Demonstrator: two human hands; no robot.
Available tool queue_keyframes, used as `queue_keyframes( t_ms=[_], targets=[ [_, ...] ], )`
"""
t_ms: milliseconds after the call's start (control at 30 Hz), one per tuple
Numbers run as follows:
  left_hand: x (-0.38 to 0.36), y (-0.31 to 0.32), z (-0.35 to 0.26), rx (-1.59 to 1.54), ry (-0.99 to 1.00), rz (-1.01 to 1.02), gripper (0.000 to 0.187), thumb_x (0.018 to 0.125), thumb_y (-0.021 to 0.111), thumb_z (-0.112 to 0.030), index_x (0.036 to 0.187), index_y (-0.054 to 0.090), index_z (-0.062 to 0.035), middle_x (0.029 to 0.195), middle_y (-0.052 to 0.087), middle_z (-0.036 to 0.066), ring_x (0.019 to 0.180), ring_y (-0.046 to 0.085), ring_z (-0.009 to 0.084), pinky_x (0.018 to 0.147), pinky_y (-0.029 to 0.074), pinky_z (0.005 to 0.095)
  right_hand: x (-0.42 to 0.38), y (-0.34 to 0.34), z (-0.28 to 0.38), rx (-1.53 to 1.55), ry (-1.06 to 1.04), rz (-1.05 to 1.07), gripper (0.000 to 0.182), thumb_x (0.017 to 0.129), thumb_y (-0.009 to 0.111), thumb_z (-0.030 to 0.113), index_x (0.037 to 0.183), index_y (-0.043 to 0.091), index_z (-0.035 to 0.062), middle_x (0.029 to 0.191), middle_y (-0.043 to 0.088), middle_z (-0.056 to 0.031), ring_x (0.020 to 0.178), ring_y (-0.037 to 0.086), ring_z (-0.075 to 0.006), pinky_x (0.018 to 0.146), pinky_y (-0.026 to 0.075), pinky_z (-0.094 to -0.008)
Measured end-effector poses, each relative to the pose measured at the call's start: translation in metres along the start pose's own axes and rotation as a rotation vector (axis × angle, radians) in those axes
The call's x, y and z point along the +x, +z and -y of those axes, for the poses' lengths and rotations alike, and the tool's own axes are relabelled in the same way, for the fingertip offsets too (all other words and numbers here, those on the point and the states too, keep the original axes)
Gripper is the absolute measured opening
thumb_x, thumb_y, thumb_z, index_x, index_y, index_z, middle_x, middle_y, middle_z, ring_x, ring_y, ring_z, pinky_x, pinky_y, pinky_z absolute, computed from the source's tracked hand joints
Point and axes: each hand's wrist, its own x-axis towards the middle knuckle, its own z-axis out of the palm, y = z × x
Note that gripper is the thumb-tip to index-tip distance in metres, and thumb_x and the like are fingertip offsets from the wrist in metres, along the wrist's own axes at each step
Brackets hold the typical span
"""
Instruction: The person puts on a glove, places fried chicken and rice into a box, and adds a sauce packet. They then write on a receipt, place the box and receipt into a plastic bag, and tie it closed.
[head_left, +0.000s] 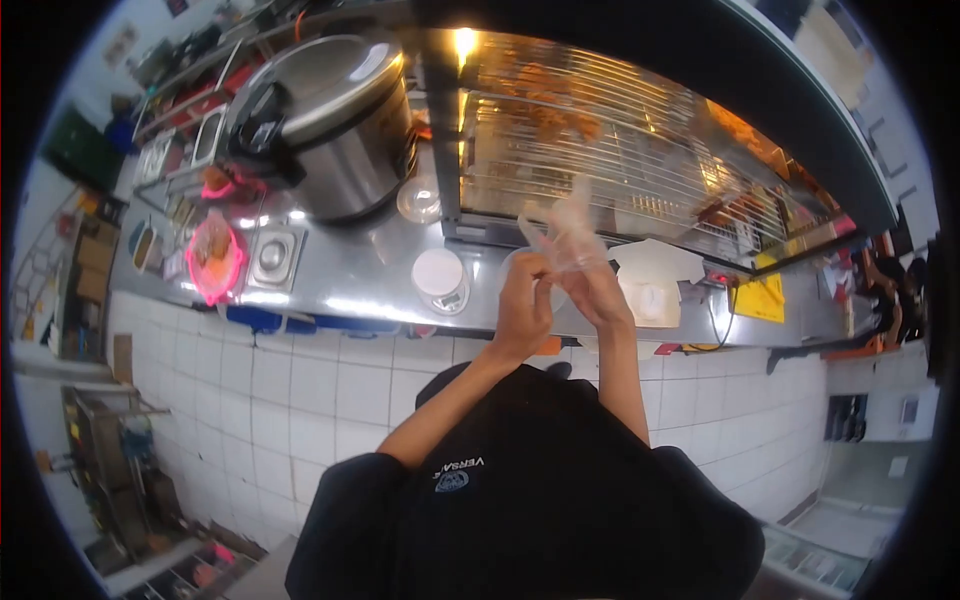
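My left hand (526,305) is closed in a pinch at the cuff of a clear plastic glove (572,232), above the front of the steel counter. Partly inside that glove is my right hand (597,290), palm turned inward, with its fingers pointing up and apart; they look blurred through the film. A round white scale (438,275) stands on the counter left of my hands. To their right lies an open white paper box (652,290).
A large steel cooker (335,130) stands at the back left, near a pink basket (216,258) and a small steel container (275,256). Behind my hands is a lit display case (600,150) with wire racks. Yellow sheet (760,298) at right.
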Motion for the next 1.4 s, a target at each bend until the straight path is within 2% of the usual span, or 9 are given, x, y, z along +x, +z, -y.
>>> queue_keyframes(
  t_ms=[200, 400, 533, 700, 900, 1000, 1067, 1167, 1400],
  targets=[
    [0.007, -0.004, -0.004, -0.046, 0.104, 0.206, 0.011, 0.089, 0.054, 0.003, 0.1, 0.055, -0.0003, 0.093, 0.056, 0.015, 0.082, 0.059, 0.0332, 0.074, 0.05, 0.0355, 0.018, 0.017, -0.004, 0.198, -0.14, -0.33, 0.081, 0.097, 0.043, 0.062, 0.154, 0.016, 0.0108, 0.146, 0.036, -0.0219, 0.129, 0.046, -0.0415, 0.107, 0.041, -0.0494],
    [0.006, -0.018, 0.003, -0.052, 0.163, 0.469, 0.015, 0.087, 0.061, 0.001, 0.102, 0.057, -0.0007, 0.093, 0.058, 0.012, 0.084, 0.061, 0.0283, 0.076, 0.051, 0.0345, 0.031, 0.025, 0.011, 0.194, 0.202, -0.052, 0.089, 0.091, 0.031, 0.075, 0.148, 0.032, 0.0065, 0.14, 0.043, -0.025, 0.121, 0.053, -0.0423, 0.099, 0.048, -0.0503],
    [0.027, -0.045, 0.016, 0.024, -0.201, -0.212, 0.04, 0.084, 0.076, -0.016, 0.116, 0.056, -0.0014, 0.1, 0.059, 0.008, 0.093, 0.06, 0.0211, 0.08, 0.049, 0.0323, 0.026, 0.03, 0.016, 0.135, 0.128, -0.018, 0.093, 0.09, 0.024, 0.078, 0.145, 0.039, 0.0045, 0.134, 0.05, -0.0273, 0.112, 0.06, -0.0427, 0.094, 0.052, -0.0491],
    [0.039, -0.069, 0.024, -0.413, -0.559, 0.107, 0.029, 0.096, 0.065, -0.023, 0.115, 0.063, -0.0008, 0.093, 0.067, 0.003, 0.078, 0.059, 0.0102, 0.075, 0.048, 0.0233, 0.014, 0.035, 0.012, 0.213, 0.265, 0.142, 0.093, 0.091, 0.025, 0.077, 0.143, 0.042, 0.0019, 0.127, 0.055, -0.0292, 0.109, 0.064, -0.0403, 0.094, 0.051, -0.0474],
    [0.03, -0.064, 0.031, -0.229, -0.573, 0.087, 0.026, 0.095, 0.067, -0.026, 0.102, 0.069, -0.0002, 0.087, 0.065, 0.003, 0.067, 0.057, 0.0074, 0.065, 0.048, 0.0235, -0.002, 0.016, 0.03, -0.177, 0.313, -0.281, 0.085, 0.092, 0.035, 0.073, 0.137, 0.048, 0.0017, 0.117, 0.063, -0.0221, 0.104, 0.065, -0.0369, 0.095, 0.05, -0.0474],
    [0.03, -0.051, 0.026, -0.072, -0.609, 0.14, 0.026, 0.091, 0.071, -0.023, 0.102, 0.068, 0.0012, 0.086, 0.062, 0.003, 0.074, 0.059, 0.012, 0.069, 0.048, 0.0274, -0.005, -0.009, 0.008, -0.099, 0.004, -0.44, 0.076, 0.094, 0.037, 0.07, 0.136, 0.051, 0.0079, 0.119, 0.064, -0.0153, 0.109, 0.063, -0.0341, 0.096, 0.05, -0.0444],
    [0.034, -0.032, 0.005, 0.179, -0.231, -0.16, 0.025, 0.087, 0.075, -0.019, 0.101, 0.068, 0.0005, 0.088, 0.061, 0.004, 0.08, 0.059, 0.0163, 0.073, 0.048, 0.03, -0.009, -0.005, 0.005, 0.149, -0.11, -0.31, 0.074, 0.094, 0.036, 0.069, 0.141, 0.046, 0.0124, 0.128, 0.059, -0.0148, 0.118, 0.056, -0.033, 0.098, 0.048, -0.0447],
    [0.031, -0.025, -0.027, 0.308, 0.17, -0.068, 0.024, 0.081, 0.077, -0.013, 0.1, 0.068, -0.0016, 0.093, 0.061, 0.006, 0.09, 0.059, 0.0232, 0.078, 0.048, 0.0336, -0.013, 0.02, 0.019, 0.453, -0.193, -0.136, 0.076, 0.094, 0.034, 0.07, 0.15, 0.033, 0.0182, 0.143, 0.046, -0.0142, 0.13, 0.045, -0.032, 0.101, 0.045, -0.0494],
    [0.024, -0.017, -0.011, 0.147, 0.207, 0.296, 0.013, 0.082, 0.068, 0.004, 0.093, 0.067, -0.0028, 0.089, 0.061, 0.012, 0.081, 0.061, 0.0321, 0.071, 0.05, 0.037, 0.009, 0.028, 0.018, 0.282, -0.237, 0.093, 0.08, 0.095, 0.032, 0.07, 0.157, 0.014, 0.0239, 0.158, 0.025, -0.0122, 0.14, 0.034, -0.0323, 0.111, 0.034, -0.0518]
  ],
)
